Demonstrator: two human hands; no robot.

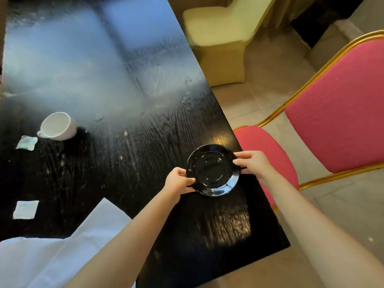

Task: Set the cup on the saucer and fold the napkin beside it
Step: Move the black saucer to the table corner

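Both hands on the black saucer (213, 170) at the right edge of the dark worktop (128, 154): left hand (179, 181) pinches the near-left rim, right hand (252, 163) pinches the far-right rim; can't tell if it's lifted or resting. White cup (59, 126) lies tipped on its side far left, well apart from the saucer, mouth facing the viewer, with one small white packet (27, 143) just beside it and another (26, 209) nearer. White napkin (62, 252) is spread loose at the near-left corner, partly under the left forearm; pink chair (336, 125) stands right of the worktop.
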